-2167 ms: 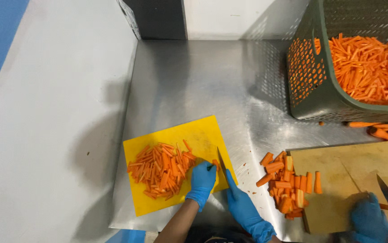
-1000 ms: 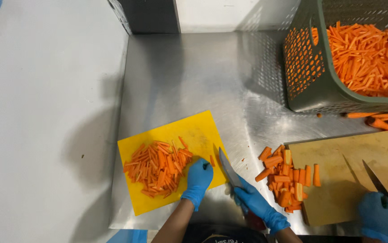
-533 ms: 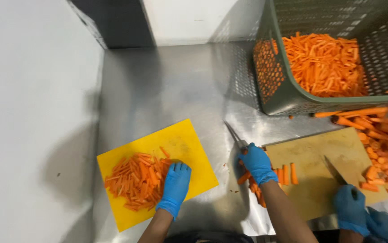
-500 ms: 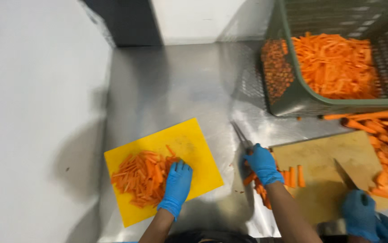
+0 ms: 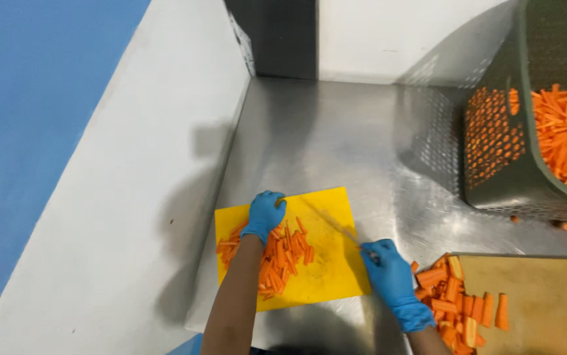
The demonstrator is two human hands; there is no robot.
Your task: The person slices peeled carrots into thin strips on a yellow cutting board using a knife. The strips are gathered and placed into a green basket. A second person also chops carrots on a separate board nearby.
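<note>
A yellow cutting board (image 5: 328,263) lies on the steel counter with a heap of carrot sticks (image 5: 278,253) on its left half. My left hand (image 5: 265,214), in a blue glove, rests curled on the far edge of that heap. My right hand (image 5: 389,271), also gloved, grips a knife (image 5: 333,222) by the handle at the board's right edge. The blade points up and left across the bare yellow part of the board.
A green perforated basket (image 5: 494,171) full of carrot sticks stands at the right. A wooden cutting board (image 5: 546,302) lies at the lower right, with carrot chunks (image 5: 458,296) along its left edge. A grey wall runs along the left.
My right hand has come back with the knife from the carrot chunks to the yellow board. My left hand has moved up to the heap's far edge. The view has swung left.
</note>
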